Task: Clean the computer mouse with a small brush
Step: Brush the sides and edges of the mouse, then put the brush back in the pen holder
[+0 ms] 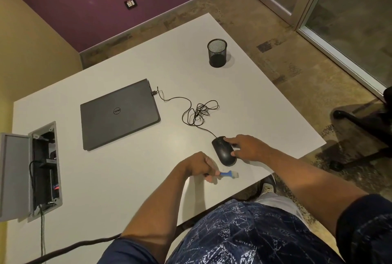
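Head view, single frame. Count: one black computer mouse (224,151), one small brush (229,174), one closed grey laptop (119,114), one black mesh pen cup (217,52), one tangled mouse cable (198,113), two hands, all on or over one white table (127,68). Right hand (247,147): fingers spread and only lightly bent, resting against the right flank of the mouse, with one fingertip on its front near the buttons and another touching its side further back; it steadies the mouse rather than closing around it. Left hand (198,166): fingers curled tight around the brush handle, gripping it, with the blue neck and pale bristle head sticking out to the right of the fist. The bristles sit low over the table, just below and toward the person from the mouse's rear end, apart from it; contact with the table cannot be judged. Mouse: glossy black, upright on its base, long axis angled, tail toward the person, lying directly left of the right hand and just beyond the left fist. Its cable runs away from the right hand's fingertips into a loose knot, then on to the laptop's right edge. Laptop lies well left of both hands; pen cup stands far beyond the right hand.
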### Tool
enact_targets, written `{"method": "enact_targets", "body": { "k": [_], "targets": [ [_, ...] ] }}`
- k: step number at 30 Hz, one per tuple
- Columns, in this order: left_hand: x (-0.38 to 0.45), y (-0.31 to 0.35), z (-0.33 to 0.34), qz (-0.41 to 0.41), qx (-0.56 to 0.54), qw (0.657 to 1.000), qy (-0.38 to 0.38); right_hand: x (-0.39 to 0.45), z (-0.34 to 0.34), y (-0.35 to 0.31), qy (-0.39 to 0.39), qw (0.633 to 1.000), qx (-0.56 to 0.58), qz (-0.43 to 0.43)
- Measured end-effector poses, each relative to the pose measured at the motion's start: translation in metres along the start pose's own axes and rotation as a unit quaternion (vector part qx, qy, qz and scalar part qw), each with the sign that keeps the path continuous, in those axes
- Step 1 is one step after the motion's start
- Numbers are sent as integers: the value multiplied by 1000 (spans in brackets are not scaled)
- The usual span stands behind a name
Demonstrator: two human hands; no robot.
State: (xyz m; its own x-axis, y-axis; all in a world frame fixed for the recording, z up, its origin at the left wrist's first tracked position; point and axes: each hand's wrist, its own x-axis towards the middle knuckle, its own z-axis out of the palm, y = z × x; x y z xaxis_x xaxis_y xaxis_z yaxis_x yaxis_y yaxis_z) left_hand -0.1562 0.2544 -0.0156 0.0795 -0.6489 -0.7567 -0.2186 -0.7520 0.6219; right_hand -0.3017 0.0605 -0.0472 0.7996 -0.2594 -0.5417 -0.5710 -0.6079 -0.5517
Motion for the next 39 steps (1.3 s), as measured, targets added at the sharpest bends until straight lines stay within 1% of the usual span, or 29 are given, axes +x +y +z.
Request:
{"method": "enact_targets", "body": {
  "k": [2, 4, 5, 6, 7, 8, 9, 11, 13, 17, 19, 21, 22, 24, 26, 27, 31, 35, 37, 39],
  "targets": [
    [-2, 0, -3, 7, -49, 998, 35, -1, 0, -1, 0, 1000, 3, 0],
    [0, 0, -8, -7, -30, 997, 74, -2, 0, -1, 2, 1000, 7, -1],
    [1, 0, -10, -21, 21, 997, 73, -2, 0, -1, 2, 1000, 7, -1],
    [0, 2, -11, -35, 81, 995, 54, -2, 0, 0, 3, 1000, 5, -2],
    [-1, 3, -14, -42, 114, 992, 24, -2, -1, 0, 4, 1000, 3, -2],
    [-3, 4, -17, -39, 110, 993, -5, -2, -1, 0, 4, 1000, 2, -3],
    [-5, 7, -19, -33, 83, 996, -28, -3, -1, -1, 3, 1000, 3, -2],
    [-8, 10, -25, -15, 27, 999, -33, -3, -1, -2, 2, 1000, 7, 0],
    [-9, 11, -29, 9, -18, 1000, -5, -3, -1, -2, 4, 1000, 10, 1],
    [-6, 7, -33, 15, -119, 991, 63, -5, -1, -1, 8, 1000, 5, -3],
    [-4, 7, -31, 25, -177, 981, 75, -7, -1, -1, 21, 999, 34, -4],
    [-1, 10, -28, 35, -218, 971, 92, -10, -1, 0, 55, 996, 71, 2],
    [0, 14, -26, 37, -228, 967, 104, -11, -1, -1, 81, 992, 102, 7],
    [3, 23, -23, 44, -242, 961, 128, -15, -4, -6, 130, 970, 205, 11],
    [7, 34, -20, 58, -264, 952, 143, -19, -12, -16, 144, 944, 296, 2],
    [10, 40, -19, 63, -277, 947, 149, -21, -16, -21, 142, 938, 317, -7],
    [20, 62, -16, 74, -328, 925, 174, -21, -27, -38, 121, 917, 378, -37],
    [31, 79, -19, 93, -379, 897, 206, -14, -37, -44, 168, 889, 426, -26],
    [36, 86, -23, 89, -413, 878, 224, -10, -45, -44, 182, 881, 436, -26],
    [42, 91, -29, 81, -428, 867, 241, -6, -53, -44, 193, 877, 440, -16]
  ]
}}
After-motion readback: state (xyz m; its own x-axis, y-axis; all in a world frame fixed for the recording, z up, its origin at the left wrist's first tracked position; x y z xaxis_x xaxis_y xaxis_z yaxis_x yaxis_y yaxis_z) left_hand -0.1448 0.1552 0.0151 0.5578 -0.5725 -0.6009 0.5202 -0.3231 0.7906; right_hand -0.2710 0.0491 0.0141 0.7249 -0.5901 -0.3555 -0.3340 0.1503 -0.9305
